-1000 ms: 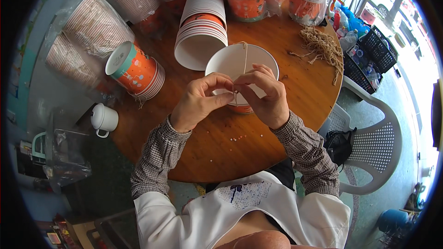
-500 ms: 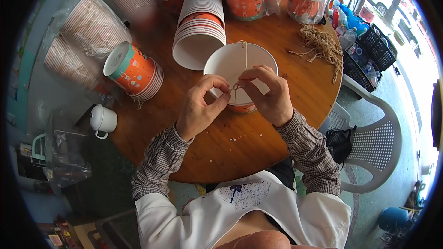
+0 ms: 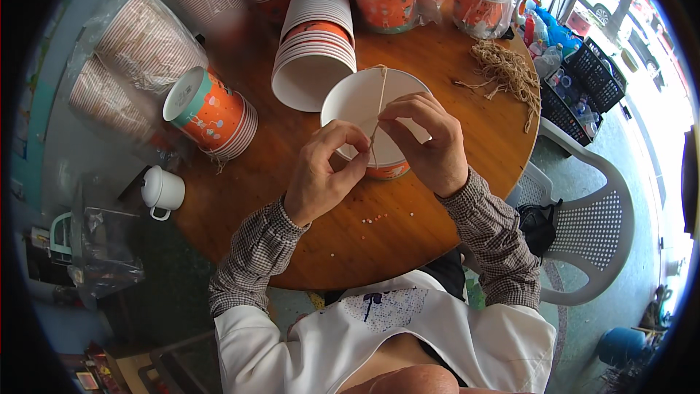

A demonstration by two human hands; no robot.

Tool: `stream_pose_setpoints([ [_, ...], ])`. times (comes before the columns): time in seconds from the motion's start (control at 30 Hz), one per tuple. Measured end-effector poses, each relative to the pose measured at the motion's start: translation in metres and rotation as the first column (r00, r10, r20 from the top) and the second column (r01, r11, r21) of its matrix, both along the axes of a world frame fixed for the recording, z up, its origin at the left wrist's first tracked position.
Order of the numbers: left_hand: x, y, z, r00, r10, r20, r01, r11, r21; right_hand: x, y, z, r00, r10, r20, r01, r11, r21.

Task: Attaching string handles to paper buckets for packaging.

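A round wooden surface (image 3: pixel 321 263) fills the middle, and a pale plastic chair (image 3: pixel 594 222) with a perforated back stands at its right. Stacks of paper tubs in clear plastic wrap (image 3: pixel 149 40) line the far and left sides. Beyond the right edge, a black crate (image 3: pixel 594 76) sits among bottles and bags. An unwrapped white stack (image 3: pixel 315 44) has its mouth turned toward the person, and to its left is an orange stack (image 3: pixel 216 117) showing a teal base.

One tub (image 3: pixel 348 106), orange outside and white within, stands mouth up on the surface in front of the person. The left hand (image 3: pixel 323 175) pinches a twine between thumb and forefinger over the near rim; the right hand (image 3: pixel 434 142) grips it likewise, just above and to the right (the other fingers curl loosely). A tangle of cord (image 3: pixel 503 73) lies near the right edge, and a white lidded mug (image 3: pixel 166 190) is at the left. The twine (image 3: pixel 382 95) spans the tub's opening from far rim to near. Tiny pale and orange beads (image 3: pixel 376 219) lie scattered nearest the person.
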State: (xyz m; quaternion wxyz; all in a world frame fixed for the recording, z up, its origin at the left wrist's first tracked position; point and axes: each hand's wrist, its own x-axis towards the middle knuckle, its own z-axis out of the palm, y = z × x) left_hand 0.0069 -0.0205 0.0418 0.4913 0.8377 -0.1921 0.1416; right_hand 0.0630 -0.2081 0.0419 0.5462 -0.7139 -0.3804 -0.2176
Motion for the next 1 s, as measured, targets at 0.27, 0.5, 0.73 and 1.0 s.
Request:
stream_pose_setpoints([
  [0.27,-0.007,-0.001,0.004,0.999,-0.015,0.049,0.009,0.992,0.124,0.004,0.004,-0.001,0.991,-0.131,-0.008,0.13,0.987,-0.098],
  [0.5,-0.006,0.006,-0.001,0.999,-0.03,0.028,0.027,0.996,0.088,0.006,0.012,-0.014,0.976,-0.025,-0.215,0.01,0.998,-0.07],
  [0.73,0.009,0.006,-0.002,0.98,0.045,0.196,-0.073,0.988,0.139,0.005,0.008,-0.01,0.989,0.019,-0.148,-0.042,0.987,-0.153],
  [1.0,0.014,-0.005,-0.006,0.99,0.063,0.127,-0.079,0.989,0.123,0.001,-0.008,0.006,0.938,0.155,-0.309,-0.2,0.972,-0.12],
])
